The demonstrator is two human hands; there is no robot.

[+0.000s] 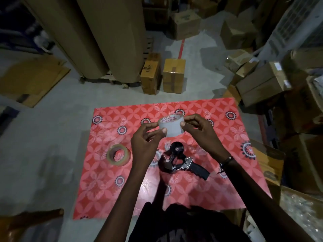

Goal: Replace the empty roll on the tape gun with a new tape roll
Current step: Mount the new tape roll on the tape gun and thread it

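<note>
Thin white core (pixel 172 125), both hands (pixel 145 140)

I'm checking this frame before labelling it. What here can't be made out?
All in the head view:
- Core between left hand and right hand: print inside the rim too small and blurred to read fully; fingers cover its sides.
- Tape gun: blade end dark and partly behind the left wrist.
- Tape roll: loose end not visible.
- Boxes: labels blurred.
</note>
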